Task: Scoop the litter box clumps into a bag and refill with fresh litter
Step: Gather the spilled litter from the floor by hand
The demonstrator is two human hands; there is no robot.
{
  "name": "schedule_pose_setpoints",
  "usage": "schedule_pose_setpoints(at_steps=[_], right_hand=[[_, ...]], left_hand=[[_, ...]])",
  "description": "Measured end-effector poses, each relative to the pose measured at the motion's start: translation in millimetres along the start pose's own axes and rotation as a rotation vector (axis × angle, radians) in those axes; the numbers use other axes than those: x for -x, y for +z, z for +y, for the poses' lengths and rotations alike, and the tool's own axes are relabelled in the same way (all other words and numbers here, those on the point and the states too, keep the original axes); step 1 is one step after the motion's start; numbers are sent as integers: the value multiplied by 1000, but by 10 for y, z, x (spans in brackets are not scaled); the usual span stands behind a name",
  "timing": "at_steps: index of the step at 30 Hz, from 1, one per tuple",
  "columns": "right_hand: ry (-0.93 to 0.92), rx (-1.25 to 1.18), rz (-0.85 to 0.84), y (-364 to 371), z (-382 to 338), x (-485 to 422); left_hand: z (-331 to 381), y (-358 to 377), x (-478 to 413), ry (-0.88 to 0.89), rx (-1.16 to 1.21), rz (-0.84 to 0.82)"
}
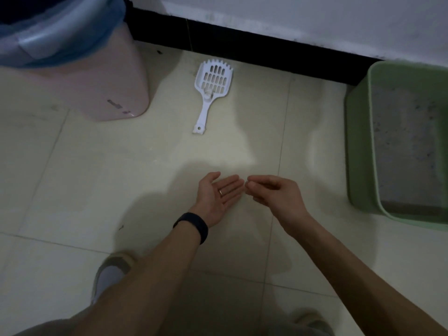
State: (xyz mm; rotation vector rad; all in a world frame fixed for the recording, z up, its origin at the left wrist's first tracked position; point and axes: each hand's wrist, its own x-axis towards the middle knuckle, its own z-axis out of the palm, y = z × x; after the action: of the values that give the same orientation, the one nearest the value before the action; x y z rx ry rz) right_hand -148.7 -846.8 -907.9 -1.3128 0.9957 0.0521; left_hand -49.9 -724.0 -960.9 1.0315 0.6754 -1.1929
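Observation:
A white slotted litter scoop (211,89) lies flat on the tiled floor near the wall, handle toward me. A green litter box (358,151) holding grey litter stands at the right. At the upper left is a pink bin (101,88) lined with a blue bag (72,27). My left hand (218,197) is held palm up above the floor, fingers spread, holding nothing. My right hand (274,192) hovers just to its right, fingers loosely curled, its fingertips close to the left hand's fingertips. Both hands are well short of the scoop.
A black baseboard (242,42) runs along the white wall at the back. My shoes (109,275) show at the bottom edge on the cream floor tiles. A small dark speck lies on the floor near my left forearm.

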Motion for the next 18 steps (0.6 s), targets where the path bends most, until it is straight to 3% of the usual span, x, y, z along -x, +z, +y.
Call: schedule_pose_setpoints(at_steps=[4, 8, 18], right_hand=[[-163, 381, 68, 127, -33, -41], [-172, 539, 44, 163, -34, -81], [-202, 469, 195, -6, 37, -196]], left_hand=[[-47, 151, -20, -11, 2, 8], [-49, 187, -36, -15, 16, 10], [52, 36, -30, -7, 41, -25]])
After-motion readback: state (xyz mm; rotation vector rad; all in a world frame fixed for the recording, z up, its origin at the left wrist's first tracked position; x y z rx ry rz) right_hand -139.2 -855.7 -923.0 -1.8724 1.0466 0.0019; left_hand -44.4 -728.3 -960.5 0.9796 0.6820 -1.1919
